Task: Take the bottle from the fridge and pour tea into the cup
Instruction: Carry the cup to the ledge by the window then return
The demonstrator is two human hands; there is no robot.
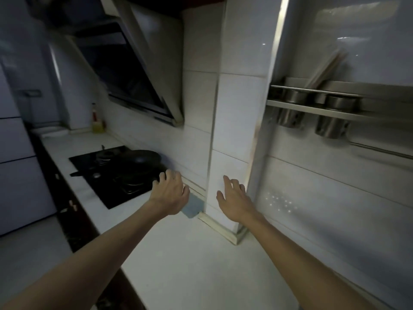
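Observation:
Both my hands are stretched out over a white kitchen counter [178, 253]. My left hand [171, 193] hovers near the corner of a black hob, fingers apart and empty. My right hand [233, 201] is in front of a white tiled pillar [237, 121], fingers spread, holding nothing. A tall pale fridge [20, 171] stands at the far left edge of the view, its doors closed. No tea bottle or cup can be seen. The picture is dim and blurred.
A black pan [138, 158] sits on the black hob [111, 175]. A blue cloth [193, 206] lies by the pillar's foot. An extractor hood [125, 70] hangs above the hob. A metal rack with steel holders [330, 113] is on the right wall. A yellow bottle [97, 121] stands far back.

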